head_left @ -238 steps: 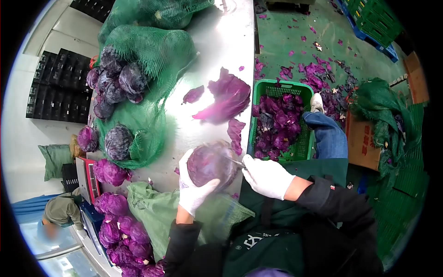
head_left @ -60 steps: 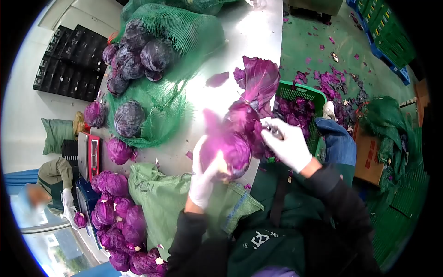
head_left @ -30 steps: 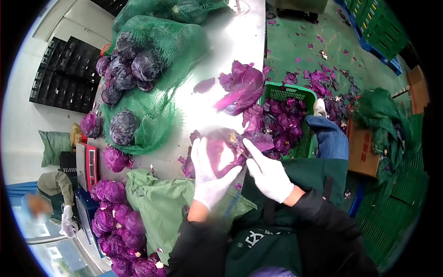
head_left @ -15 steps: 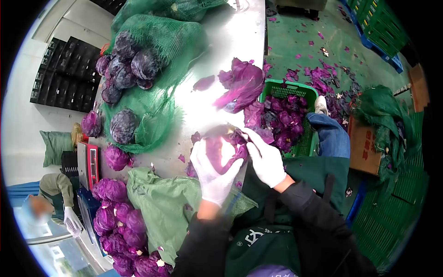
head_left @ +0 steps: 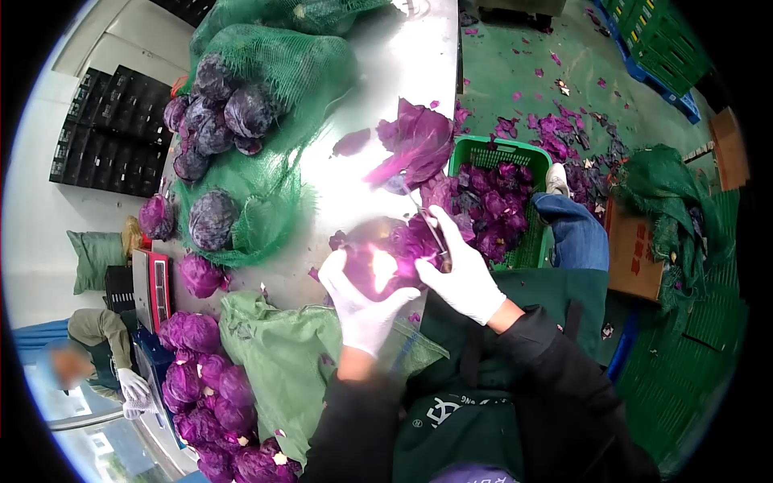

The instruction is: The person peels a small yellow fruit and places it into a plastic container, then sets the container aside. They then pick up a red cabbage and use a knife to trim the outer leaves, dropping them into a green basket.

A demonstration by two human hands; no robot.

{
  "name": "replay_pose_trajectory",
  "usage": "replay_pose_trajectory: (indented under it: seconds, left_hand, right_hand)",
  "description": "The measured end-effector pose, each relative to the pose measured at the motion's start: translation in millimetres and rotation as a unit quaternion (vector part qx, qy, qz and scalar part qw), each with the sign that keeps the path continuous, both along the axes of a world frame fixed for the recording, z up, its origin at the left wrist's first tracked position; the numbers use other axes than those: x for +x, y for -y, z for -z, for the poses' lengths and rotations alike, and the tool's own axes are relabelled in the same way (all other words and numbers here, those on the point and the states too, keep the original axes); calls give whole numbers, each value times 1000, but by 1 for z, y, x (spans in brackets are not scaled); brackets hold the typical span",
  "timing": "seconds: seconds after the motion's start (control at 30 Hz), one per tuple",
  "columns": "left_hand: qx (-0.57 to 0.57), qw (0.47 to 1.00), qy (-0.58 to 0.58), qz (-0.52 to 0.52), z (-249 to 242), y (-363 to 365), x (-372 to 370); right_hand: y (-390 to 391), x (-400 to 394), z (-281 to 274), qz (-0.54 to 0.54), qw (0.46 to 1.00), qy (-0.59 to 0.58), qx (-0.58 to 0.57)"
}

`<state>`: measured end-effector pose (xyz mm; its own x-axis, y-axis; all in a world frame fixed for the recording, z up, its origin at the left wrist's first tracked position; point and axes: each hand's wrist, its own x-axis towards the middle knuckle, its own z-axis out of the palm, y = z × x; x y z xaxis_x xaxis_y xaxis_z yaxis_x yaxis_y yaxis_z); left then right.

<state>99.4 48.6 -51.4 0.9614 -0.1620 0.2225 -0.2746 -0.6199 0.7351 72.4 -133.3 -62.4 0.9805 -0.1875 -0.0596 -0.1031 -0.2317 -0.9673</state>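
Observation:
My gloved left hand (head_left: 362, 310) is wrapped around the near left side of a red cabbage (head_left: 372, 241), whose pale cut face shines under glare. In my gloved right hand (head_left: 465, 278) is a slim knife (head_left: 431, 225), its blade angled up and left beside the cabbage. The right thumb reaches to the cabbage's right side, where leaves stand loose. Just beyond the hands, peeled purple leaves (head_left: 419, 145) lie in a heap on the metal table (head_left: 386, 72).
A green crate (head_left: 515, 150) of purple leaves stands right of the table. Green mesh bags (head_left: 274, 105) with dark cabbages lie at left. Peeled cabbages (head_left: 197, 382) lie near a green sack (head_left: 278, 346). Another person (head_left: 101, 346) is at far left. Leaf scraps litter the floor.
My right hand has turned and shifted slightly; the knife now shows between its fingers. The cabbage and left hand moved slightly left and down. The other person's gloved hand moved a little.

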Motion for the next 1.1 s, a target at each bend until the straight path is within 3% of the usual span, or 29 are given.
replay_pose_trajectory:
  seconds: [0.07, 0.17, 0.3, 0.43, 0.5, 0.6, 0.7, 0.73, 0.9, 1.0, 1.03, 1.1]
  left_hand:
    - [-11, 999, -29, -15, 2, -9, 5]
    - [-65, 995, -75, -30, 1, -13, 10]
    - [-131, 984, -121, -24, -6, -11, 9]
    - [-18, 996, -78, 31, -13, -7, 11]
    - [31, 995, -56, 76, -19, -5, 14]
    - [57, 991, -54, 112, -25, -11, 21]
    - [68, 988, -66, 122, -31, -13, 23]
    - [64, 987, -79, 124, -32, -13, 25]
    - [61, 987, -51, 139, -32, -6, 33]
    - [71, 981, -53, 171, -37, -13, 22]
    - [67, 981, -55, 176, -33, -18, 22]
    - [42, 984, -62, 164, -27, -25, 23]
  right_hand:
    - [6, -7, 0, -14, 999, -41, 32]
    - [21, -6, 64, 54, 996, -45, -57]
    - [37, 19, 19, 95, 991, 5, -93]
    - [34, 46, -46, -38, 942, 214, -257]
    - [28, 60, -51, -183, 950, 35, -250]
    - [35, 80, -34, -240, 957, 29, -159]
    - [25, 71, -50, -208, 948, 78, -226]
    - [20, 69, -51, -189, 914, 130, -335]
    - [30, 93, -17, -154, 915, 184, -324]
    - [53, 109, 9, -116, 946, 48, -297]
    - [50, 104, -14, -158, 941, -23, -297]
    - [35, 85, -15, -101, 963, 99, -228]
